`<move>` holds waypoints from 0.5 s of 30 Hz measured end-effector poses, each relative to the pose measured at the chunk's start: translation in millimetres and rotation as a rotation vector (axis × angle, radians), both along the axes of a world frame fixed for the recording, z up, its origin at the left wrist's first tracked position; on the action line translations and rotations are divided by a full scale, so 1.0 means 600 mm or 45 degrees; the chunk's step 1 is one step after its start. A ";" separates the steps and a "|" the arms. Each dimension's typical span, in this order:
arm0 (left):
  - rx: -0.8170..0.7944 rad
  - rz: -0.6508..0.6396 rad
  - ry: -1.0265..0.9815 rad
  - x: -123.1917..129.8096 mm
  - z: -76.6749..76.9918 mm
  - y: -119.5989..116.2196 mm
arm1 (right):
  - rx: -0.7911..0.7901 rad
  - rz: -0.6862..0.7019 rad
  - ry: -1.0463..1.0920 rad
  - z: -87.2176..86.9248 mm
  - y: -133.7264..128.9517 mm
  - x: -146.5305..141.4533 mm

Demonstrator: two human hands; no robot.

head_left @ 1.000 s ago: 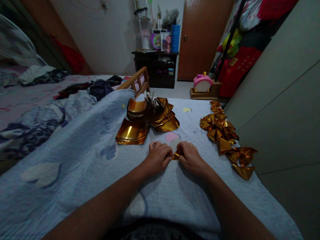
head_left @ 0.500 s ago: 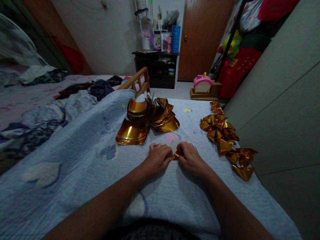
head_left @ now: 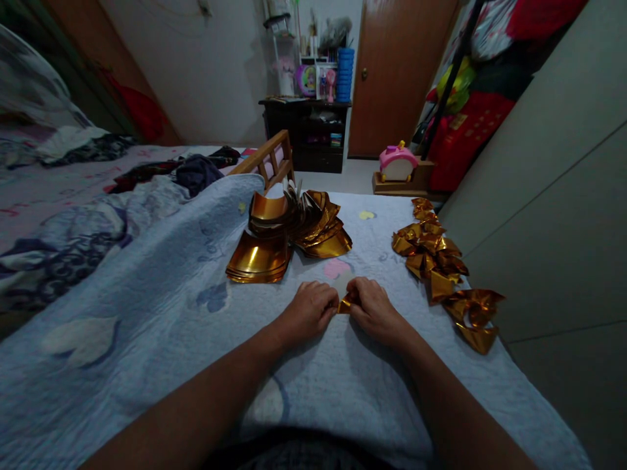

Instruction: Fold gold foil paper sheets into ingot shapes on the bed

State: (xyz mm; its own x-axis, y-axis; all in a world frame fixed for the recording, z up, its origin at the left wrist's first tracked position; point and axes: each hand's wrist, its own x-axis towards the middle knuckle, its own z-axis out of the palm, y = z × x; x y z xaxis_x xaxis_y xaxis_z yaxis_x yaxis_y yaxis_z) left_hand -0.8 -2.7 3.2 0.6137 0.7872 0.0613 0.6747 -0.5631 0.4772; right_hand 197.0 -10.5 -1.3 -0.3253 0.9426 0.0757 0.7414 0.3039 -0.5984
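Note:
Between my two hands, low over the blue quilt (head_left: 313,385), is a small piece of gold foil paper (head_left: 344,305). My left hand (head_left: 313,309) pinches its left end with curled fingers. At its right end, my right hand (head_left: 373,309) is closed on the same piece. Much of the foil is hidden by my fingers. Beyond my left hand lie fanned stacks of gold sheets (head_left: 259,254). Several folded gold foil pieces (head_left: 434,251) form a row along the quilt's right side, the nearest being a crumpled one (head_left: 474,316).
A wooden rail (head_left: 274,156) stands behind the gold stacks. Rumpled clothes (head_left: 196,175) lie at the left. A pale cabinet (head_left: 553,215) borders the quilt on the right. Farther off are a pink toy (head_left: 398,163) and a dark shelf (head_left: 304,137).
My left hand's fingers have drawn in closer together, and the visible foil has shifted slightly. My right hand is nearly unchanged.

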 end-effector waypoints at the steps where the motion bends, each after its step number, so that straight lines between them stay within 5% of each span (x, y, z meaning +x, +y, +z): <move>1: 0.007 0.000 -0.004 0.000 0.000 0.000 | -0.004 -0.006 0.012 0.001 0.000 0.000; 15: 0.078 -0.138 -0.128 -0.004 -0.006 0.001 | 0.066 0.100 -0.008 -0.004 0.003 0.006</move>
State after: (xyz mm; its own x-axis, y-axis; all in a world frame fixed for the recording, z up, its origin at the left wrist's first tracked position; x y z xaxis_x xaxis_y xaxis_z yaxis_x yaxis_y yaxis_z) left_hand -3.2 -1.9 -0.3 0.6830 0.7097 0.1727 0.5590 -0.6601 0.5018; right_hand 200.7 -8.4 -3.6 -0.3985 0.9091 0.1212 0.7179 0.3914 -0.5757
